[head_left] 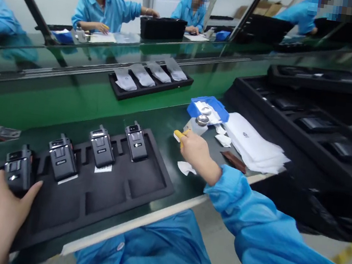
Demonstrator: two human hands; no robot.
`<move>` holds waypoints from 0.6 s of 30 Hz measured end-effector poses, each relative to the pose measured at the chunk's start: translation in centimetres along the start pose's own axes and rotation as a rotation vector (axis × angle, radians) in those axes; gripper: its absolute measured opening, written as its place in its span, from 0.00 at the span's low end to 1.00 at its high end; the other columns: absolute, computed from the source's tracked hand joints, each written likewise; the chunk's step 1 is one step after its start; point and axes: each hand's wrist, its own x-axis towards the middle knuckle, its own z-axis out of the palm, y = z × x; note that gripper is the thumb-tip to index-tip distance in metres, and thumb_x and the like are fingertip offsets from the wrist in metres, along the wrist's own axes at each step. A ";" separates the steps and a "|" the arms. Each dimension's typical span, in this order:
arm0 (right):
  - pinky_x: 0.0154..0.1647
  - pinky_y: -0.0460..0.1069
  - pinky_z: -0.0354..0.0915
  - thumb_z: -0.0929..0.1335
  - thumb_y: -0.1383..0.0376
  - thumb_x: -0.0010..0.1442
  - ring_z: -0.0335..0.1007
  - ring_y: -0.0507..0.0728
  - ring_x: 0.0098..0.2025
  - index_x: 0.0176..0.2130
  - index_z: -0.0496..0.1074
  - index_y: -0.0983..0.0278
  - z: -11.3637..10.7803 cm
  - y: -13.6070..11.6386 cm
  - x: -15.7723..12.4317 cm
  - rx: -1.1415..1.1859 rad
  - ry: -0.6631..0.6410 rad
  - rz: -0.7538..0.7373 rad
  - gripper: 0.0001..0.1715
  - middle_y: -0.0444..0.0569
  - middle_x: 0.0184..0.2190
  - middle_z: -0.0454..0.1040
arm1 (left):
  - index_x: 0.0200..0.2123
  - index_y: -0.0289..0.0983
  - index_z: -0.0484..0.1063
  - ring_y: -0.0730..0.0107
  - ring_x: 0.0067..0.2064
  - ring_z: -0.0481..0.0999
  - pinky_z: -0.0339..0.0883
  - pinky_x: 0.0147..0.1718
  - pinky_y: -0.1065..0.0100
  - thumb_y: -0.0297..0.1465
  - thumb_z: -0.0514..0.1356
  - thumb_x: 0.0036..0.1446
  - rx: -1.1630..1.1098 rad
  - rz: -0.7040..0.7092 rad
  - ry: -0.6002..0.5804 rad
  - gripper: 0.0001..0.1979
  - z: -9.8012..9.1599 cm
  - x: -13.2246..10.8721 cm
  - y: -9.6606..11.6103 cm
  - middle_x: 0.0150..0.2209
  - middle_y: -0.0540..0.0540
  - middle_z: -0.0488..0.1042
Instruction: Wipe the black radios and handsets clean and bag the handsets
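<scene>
My left hand (pixel 1 213) is at the front left, thumb and fingers spread around the lower end of a black handheld radio (pixel 19 170); I cannot tell whether it touches it. This radio and three others like it, one of them a radio (pixel 62 158) just to the right, lie in the back row of a black foam tray (pixel 102 198). My right hand (pixel 196 150) is closed on a small yellow tool with a pale end (pixel 178 135), held above the bench beside a white bottle with a metal top (pixel 197 125). The tool's exact kind is unclear.
Behind the bottle stands a blue bin (pixel 210 106) with white scraps. White printed bags (pixel 252 144) and a brown strip (pixel 233 161) lie right of it. Another tray (pixel 152 86) holds bagged items on the green belt. Large black trays (pixel 298 113) fill the right. Co-workers sit across the line.
</scene>
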 end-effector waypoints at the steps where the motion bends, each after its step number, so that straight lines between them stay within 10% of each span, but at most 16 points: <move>1: 0.35 0.49 0.60 0.58 0.74 0.58 0.71 0.59 0.38 0.43 0.76 0.71 0.0 -0.2 -0.1 0.004 -0.009 -0.002 0.21 0.60 0.41 0.74 | 0.58 0.43 0.56 0.16 0.59 0.56 0.53 0.45 0.22 0.51 0.64 0.40 0.035 -0.088 0.016 0.43 -0.4 0.1 0.5 0.58 0.33 0.64; 4: 0.41 0.51 0.63 0.59 0.72 0.59 0.71 0.61 0.43 0.47 0.74 0.72 -0.8 -1.3 -0.6 0.037 0.073 -0.038 0.21 0.63 0.47 0.72 | 0.50 0.43 0.63 0.30 0.53 0.69 0.59 0.48 0.30 0.48 0.68 0.37 -0.100 -0.320 0.065 0.37 -1.4 0.8 1.0 0.48 0.41 0.74; 9: 0.38 0.50 0.66 0.62 0.64 0.61 0.71 0.60 0.40 0.55 0.68 0.67 -2.8 -6.1 -2.0 0.123 0.142 -0.167 0.24 0.58 0.42 0.72 | 0.35 0.40 0.65 0.70 0.30 0.76 0.72 0.43 0.57 0.31 0.61 0.51 -0.990 -0.541 -0.036 0.08 -2.0 1.4 1.3 0.24 0.56 0.73; 18: 0.19 0.48 0.60 0.64 0.48 0.59 0.70 0.57 0.24 0.65 0.45 0.78 -1.7 -12.5 -2.1 0.024 -0.052 -0.128 0.51 0.62 0.37 0.68 | 0.35 0.33 0.69 0.70 0.30 0.78 0.72 0.27 0.72 0.34 0.48 0.63 -1.380 -0.732 -0.100 0.14 0.1 2.2 2.2 0.31 0.40 0.76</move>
